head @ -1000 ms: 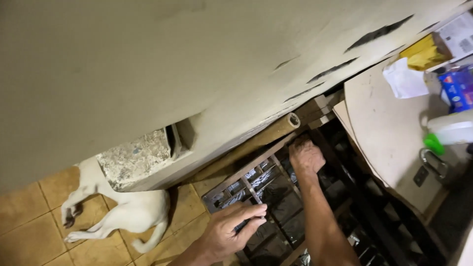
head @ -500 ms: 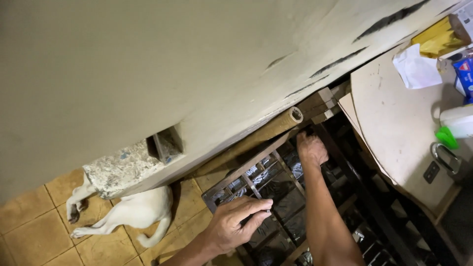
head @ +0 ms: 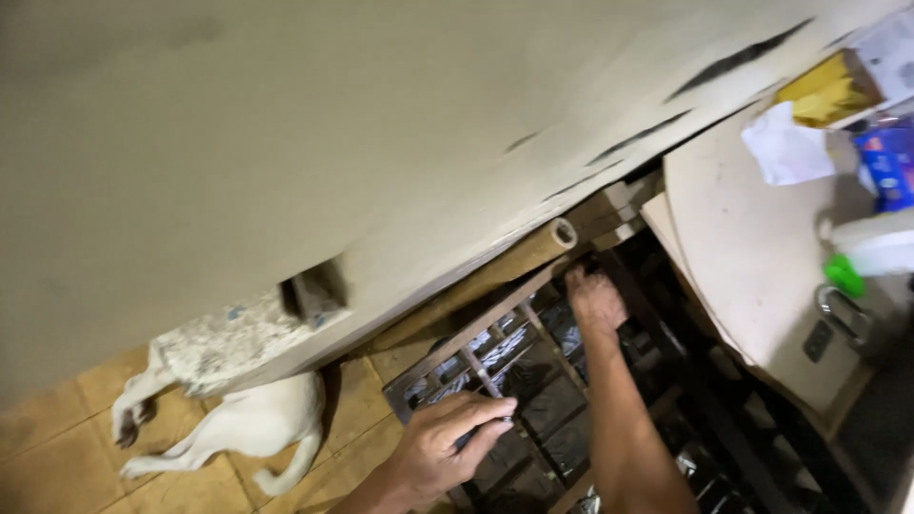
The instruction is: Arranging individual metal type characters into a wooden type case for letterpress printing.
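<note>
A dark wooden rack (head: 476, 366) with slats and dark compartments lies on the floor below me. My left hand (head: 447, 447) grips one of its slats near the front, fingers curled over the bar. My right hand (head: 595, 303) reaches further back and rests on the rack's far corner, fingers closed against the frame near a cardboard tube (head: 495, 271). Shiny dark packets show between the slats.
A large pale wall (head: 333, 143) fills the top. A white dog (head: 243, 428) lies on the tan tiled floor at the left. A beige counter (head: 752, 257) at the right carries a white cloth (head: 785, 148), a yellow item (head: 824, 90), a blue box (head: 890, 167) and a white bottle with green cap (head: 871, 252).
The view has drifted slightly. My left hand has slid a little further onto the slat. My right hand has stayed at the rack's far corner.
</note>
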